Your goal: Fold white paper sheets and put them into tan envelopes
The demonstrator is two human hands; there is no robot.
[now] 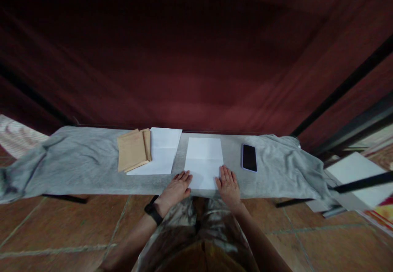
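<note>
A white sheet of paper [204, 155] lies flat on the cloth-covered table in front of me, a faint crease running across its middle. My left hand [181, 184] rests at its lower left edge, fingers stretched out and touching the margin. At the lower right edge lies my right hand [227, 185], palm down with the fingers extended. Neither hand grips anything. To the left is a stack of white paper [164, 155], also creased. Several brown envelopes [132, 151] overlap the left side of that stack.
A phone [249, 157] with a dark screen and a light purple case lies right of the sheet. Rumpled grey cloth [82, 161] covers the narrow table. A dark red panel [196, 71] rises behind it. White boards [356, 173] stand low at the far right.
</note>
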